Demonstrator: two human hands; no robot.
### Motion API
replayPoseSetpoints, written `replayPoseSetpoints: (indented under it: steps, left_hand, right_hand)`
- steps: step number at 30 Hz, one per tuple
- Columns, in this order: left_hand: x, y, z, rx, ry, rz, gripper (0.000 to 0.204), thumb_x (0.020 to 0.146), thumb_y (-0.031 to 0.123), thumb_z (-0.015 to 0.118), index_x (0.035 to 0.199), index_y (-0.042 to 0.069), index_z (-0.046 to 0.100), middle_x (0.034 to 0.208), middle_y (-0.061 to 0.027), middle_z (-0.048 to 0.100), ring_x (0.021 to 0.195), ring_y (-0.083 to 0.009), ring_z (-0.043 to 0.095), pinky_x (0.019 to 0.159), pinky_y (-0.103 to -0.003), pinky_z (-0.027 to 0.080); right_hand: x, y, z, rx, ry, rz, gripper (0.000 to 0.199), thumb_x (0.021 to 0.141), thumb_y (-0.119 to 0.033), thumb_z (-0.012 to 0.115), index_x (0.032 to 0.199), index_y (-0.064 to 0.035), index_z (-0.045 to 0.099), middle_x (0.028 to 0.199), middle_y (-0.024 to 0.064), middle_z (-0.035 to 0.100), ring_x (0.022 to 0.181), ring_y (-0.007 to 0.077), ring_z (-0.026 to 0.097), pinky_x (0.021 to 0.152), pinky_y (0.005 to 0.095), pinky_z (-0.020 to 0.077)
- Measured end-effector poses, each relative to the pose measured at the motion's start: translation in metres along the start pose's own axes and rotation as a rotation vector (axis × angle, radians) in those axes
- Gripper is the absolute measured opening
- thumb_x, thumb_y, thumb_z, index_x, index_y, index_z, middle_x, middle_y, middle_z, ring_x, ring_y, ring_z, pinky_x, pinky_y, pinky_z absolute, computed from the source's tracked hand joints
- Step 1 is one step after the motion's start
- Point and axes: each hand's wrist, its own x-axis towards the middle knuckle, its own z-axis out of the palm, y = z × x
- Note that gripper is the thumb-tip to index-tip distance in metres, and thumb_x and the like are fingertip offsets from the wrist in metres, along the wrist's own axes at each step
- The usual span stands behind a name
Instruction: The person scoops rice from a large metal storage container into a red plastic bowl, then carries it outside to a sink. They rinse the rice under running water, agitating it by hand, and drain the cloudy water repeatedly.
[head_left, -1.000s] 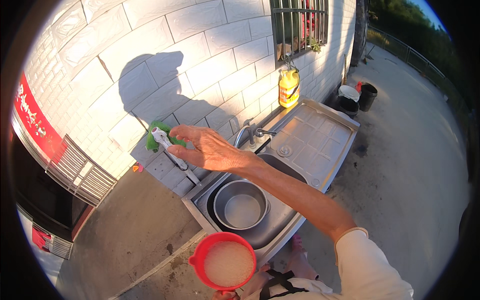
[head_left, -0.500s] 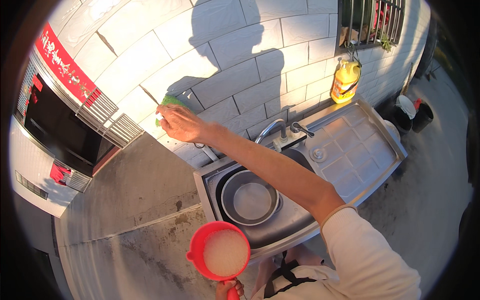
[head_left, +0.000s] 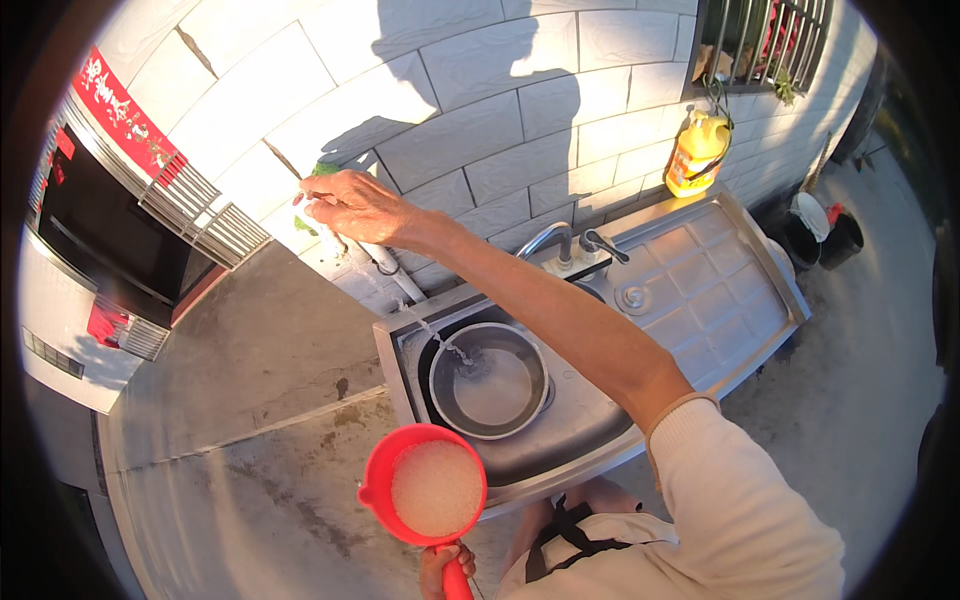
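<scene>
My left hand (head_left: pixel 446 568) is wrapped round the handle of a red plastic ladle (head_left: pixel 372 492). White grains like rice (head_left: pixel 436 488) lie in its bowl, left of the sink's front edge. My right arm stretches across the sink to the wall, where my right hand (head_left: pixel 362 205) grips a tap, mostly hidden by the fingers, with something green (head_left: pixel 326 170) around it. Water (head_left: pixel 425 325) runs from beneath that hand into a round metal basin (head_left: pixel 490 430), which stands in the left bowl of the stainless steel sink (head_left: pixel 590 440) and holds some water.
A curved faucet (head_left: pixel 545 238) rises at the sink's back edge, partly behind my forearm. To its right is a ribbed drainboard (head_left: pixel 700 265). A yellow jug (head_left: pixel 698 155) hangs on the white block wall, and a white pipe (head_left: pixel 405 285) runs down behind the sink. Dark buckets (head_left: pixel 843 238) stand far right.
Water now streams into the basin; none was flowing before. My right hand has shifted and turned slightly at the tap. The ladle stays in my left hand.
</scene>
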Motion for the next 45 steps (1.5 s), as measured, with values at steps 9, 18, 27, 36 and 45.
replayPoseSetpoints:
  steps: [9, 18, 27, 36, 45]
  left_hand:
    - [0.013, 0.014, -0.011, -0.009, 0.024, -0.092, 0.025, 0.077, 0.012, 0.061, 0.094, -0.001, 0.05, 0.064, -0.0091, 0.049, 0.051, -0.018, 0.048, 0.045, -0.029, 0.041]
    - [0.021, 0.024, -0.015, 0.002, 0.041, -0.157, 0.02, 0.075, 0.007, 0.059, 0.09, -0.004, 0.051, 0.061, -0.011, 0.048, 0.048, -0.0192, 0.045, 0.042, -0.029, 0.038]
    - [0.043, 0.027, 0.011, 0.108, 0.108, -0.19, 0.02, 0.072, 0.003, 0.059, 0.089, -0.005, 0.051, 0.062, -0.0102, 0.05, 0.053, -0.0177, 0.05, 0.045, -0.027, 0.042]
    - [0.106, 0.035, 0.04, 0.217, 0.025, -0.256, 0.02, 0.072, 0.007, 0.06, 0.087, -0.003, 0.049, 0.061, -0.0074, 0.047, 0.05, -0.0152, 0.048, 0.041, -0.024, 0.04]
    - [0.178, 0.031, 0.061, 0.179, -0.059, -0.329, 0.014, 0.079, 0.011, 0.062, 0.085, 0.003, 0.05, 0.06, -0.0059, 0.051, 0.047, -0.0138, 0.048, 0.039, -0.024, 0.037]
  right_hand:
    - [-0.099, 0.049, 0.03, 0.04, 0.343, 0.098, 0.028, 0.082, -0.022, 0.058, 0.092, 0.0043, 0.059, 0.073, 0.0178, 0.062, 0.066, 0.0283, 0.06, 0.065, 0.0381, 0.0473]
    - [-0.266, 0.209, 0.08, -0.353, -0.026, 0.765, 0.017, 0.074, -0.011, 0.053, 0.07, 0.0017, 0.062, 0.07, 0.0144, 0.064, 0.066, 0.0267, 0.064, 0.06, 0.0388, 0.0495]
    - [-0.317, 0.289, 0.164, -0.641, -0.18, 0.796, 0.023, 0.074, -0.013, 0.056, 0.092, -0.001, 0.064, 0.094, 0.0247, 0.062, 0.09, 0.0388, 0.06, 0.085, 0.0475, 0.0467]
    - [-0.304, 0.219, 0.094, -0.239, 0.495, 0.717, 0.018, 0.082, -0.007, 0.049, 0.094, 0.0014, 0.06, 0.096, 0.0204, 0.062, 0.091, 0.0374, 0.059, 0.082, 0.0441, 0.0469]
    - [-0.328, 0.212, 0.106, -0.39, 0.622, 0.784, 0.039, 0.09, -0.016, 0.045, 0.125, 0.0003, 0.045, 0.127, 0.0213, 0.048, 0.115, 0.0378, 0.047, 0.097, 0.0435, 0.0393]
